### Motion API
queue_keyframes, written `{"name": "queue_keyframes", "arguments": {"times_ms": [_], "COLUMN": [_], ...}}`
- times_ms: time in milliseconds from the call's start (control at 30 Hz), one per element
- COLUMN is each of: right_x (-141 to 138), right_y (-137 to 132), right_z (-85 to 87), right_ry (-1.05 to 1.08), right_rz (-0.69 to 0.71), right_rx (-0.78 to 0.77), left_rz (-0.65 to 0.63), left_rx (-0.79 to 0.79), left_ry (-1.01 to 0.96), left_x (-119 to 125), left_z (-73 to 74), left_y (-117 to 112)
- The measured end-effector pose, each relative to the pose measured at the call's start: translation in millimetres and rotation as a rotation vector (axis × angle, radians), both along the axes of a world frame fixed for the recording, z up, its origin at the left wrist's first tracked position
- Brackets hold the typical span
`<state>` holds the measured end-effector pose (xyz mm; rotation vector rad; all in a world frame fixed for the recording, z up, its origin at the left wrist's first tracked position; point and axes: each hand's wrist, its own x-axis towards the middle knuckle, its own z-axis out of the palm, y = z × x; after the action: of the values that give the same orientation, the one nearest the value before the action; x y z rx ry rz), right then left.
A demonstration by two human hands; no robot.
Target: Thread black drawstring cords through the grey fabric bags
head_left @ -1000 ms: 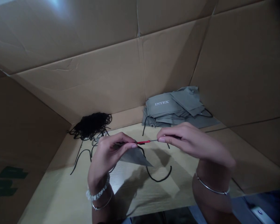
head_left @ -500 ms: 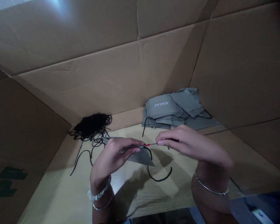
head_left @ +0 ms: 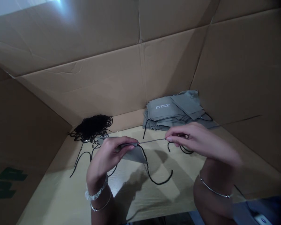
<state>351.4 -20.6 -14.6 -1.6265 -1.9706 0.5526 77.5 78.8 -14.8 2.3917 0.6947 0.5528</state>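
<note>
Head view: the left hand [head_left: 106, 156] had its fingers clenched on the edge of a grey cloth bag [head_left: 135, 155] while the right hand [head_left: 199, 140] pinched a thin metal rod [head_left: 152, 141], keeping it level and taut between them, as a black cord [head_left: 158, 181] trailed onto the surface [head_left: 61, 200] below.

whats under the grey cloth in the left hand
Below the grey cloth held in the left hand, a black cord curves across the light wood tabletop, among shadows. The patch of tabletop directly beneath the cloth is covered, so it cannot be seen.
</note>
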Motion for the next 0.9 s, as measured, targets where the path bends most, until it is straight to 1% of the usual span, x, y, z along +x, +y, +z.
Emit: {"name": "queue_keyframes", "arguments": {"times_ms": [100, 167, 233, 367, 467, 533, 633, 733, 900], "right_x": [-15, -18, -11, 16, 23, 16, -1, -14, -20], "right_y": [10, 13, 11, -1, -4, -1, 7, 16, 24], "right_z": [0.3, -1.0, -2.9, -6.2, -6.0, -4.6, -2.7, -3.3, -6.6], "right_ry": [0.011, 0.023, 0.036, 0.065, 0.015, -0.03, -0.053, -0.056, -0.034], "right_rz": [0.036, 0.039, 0.008, -0.105, -0.112, -0.095, -0.042, -0.01, -0.034], "right_rx": [0.001, -0.014, -0.035, -0.087, -0.09, -0.078, -0.053, -0.023, -0.007], "left_rz": [-0.002, 0.011, 0.035, 0.064, 0.08, 0.071, 0.061, 0.103, 0.176], "left_rx": [0.004, 0.01, 0.023, 0.042, 0.048, 0.039, 0.042, 0.094, 0.191], "left_ry": [0.008, 0.012, 0.011, -0.003, 0.041, 0.075, 0.108, 0.157, 0.182], "left_x": [3, 3, 1, -6, -5, 0, 7, 12, 18], "left_z": [-1.6, -2.3, -2.5, -2.0, -2.6, -3.8, -6.3, -8.9, -11.6], "left_y": [1, 3, 6, 11, 11, 9, 5, 4, 5]}}
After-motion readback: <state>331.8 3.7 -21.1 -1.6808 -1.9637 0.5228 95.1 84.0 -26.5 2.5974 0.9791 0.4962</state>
